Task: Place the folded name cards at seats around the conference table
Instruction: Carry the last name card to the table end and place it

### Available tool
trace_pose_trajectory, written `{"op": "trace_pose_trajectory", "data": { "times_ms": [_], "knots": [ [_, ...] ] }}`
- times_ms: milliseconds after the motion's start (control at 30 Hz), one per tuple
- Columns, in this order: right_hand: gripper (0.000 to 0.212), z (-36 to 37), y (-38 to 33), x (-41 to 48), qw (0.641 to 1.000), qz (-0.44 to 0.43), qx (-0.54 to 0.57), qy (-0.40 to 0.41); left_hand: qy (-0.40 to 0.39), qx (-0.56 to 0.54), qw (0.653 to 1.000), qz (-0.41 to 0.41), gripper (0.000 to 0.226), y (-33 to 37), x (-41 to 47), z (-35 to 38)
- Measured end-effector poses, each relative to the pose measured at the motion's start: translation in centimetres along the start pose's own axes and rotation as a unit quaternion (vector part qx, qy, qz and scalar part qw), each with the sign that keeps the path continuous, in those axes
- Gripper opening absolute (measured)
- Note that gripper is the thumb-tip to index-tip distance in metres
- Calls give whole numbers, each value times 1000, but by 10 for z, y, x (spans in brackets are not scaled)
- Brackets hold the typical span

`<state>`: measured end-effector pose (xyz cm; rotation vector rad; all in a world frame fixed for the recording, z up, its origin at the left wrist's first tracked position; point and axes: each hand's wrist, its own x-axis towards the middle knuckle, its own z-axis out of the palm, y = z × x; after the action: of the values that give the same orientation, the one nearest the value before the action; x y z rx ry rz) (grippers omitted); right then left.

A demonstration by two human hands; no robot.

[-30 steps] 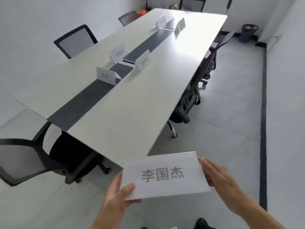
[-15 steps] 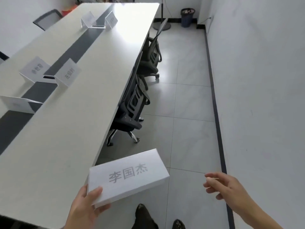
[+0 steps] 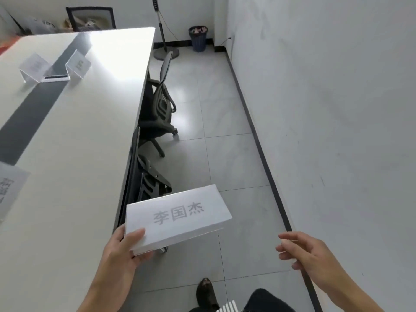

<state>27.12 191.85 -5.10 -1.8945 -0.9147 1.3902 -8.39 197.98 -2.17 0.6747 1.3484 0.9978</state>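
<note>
**Name cards going out along the conference table**

A person walks the aisle beside the table (image 3: 74, 154), a folded card (image 3: 177, 218) pinched at its near corner in the left hand (image 3: 122, 251), thumb on top and fingers beneath. The card hangs over the floor just off the table's edge, its printed face up, above a chair (image 3: 148, 188) tucked under the table. The right hand (image 3: 308, 251) is empty, fingers loosely spread, well apart from the card. Two cards (image 3: 35, 66) (image 3: 78, 64) already stand back to back at the far end, either side of the dark centre strip (image 3: 29, 118), and part of another (image 3: 9, 188) shows at the left edge. By these signs the job looks well under way but unfinished: the card in hand has yet to be stood on the table, likely at a seat on this side. Whether more remain cannot be told.
</note>
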Motion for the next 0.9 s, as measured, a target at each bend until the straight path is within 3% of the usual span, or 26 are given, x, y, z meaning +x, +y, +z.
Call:
{"op": "trace_pose_trajectory", "data": {
  "times_ms": [233,433,700,900],
  "knots": [
    [13,-21,-45,97,996,47,55,46,-45,22,999,1,51,66,135,69],
    [12,-57,-91,236,994,63,68,59,13,14,999,-35,32,91,260,132],
    [12,-107,-249,424,1000,-17,17,-6,58,-25,998,-5,49,174,398,202],
    [12,-101,-339,555,999,-44,-4,-29,98,-63,993,-27,37,208,509,220]
  ]
}}
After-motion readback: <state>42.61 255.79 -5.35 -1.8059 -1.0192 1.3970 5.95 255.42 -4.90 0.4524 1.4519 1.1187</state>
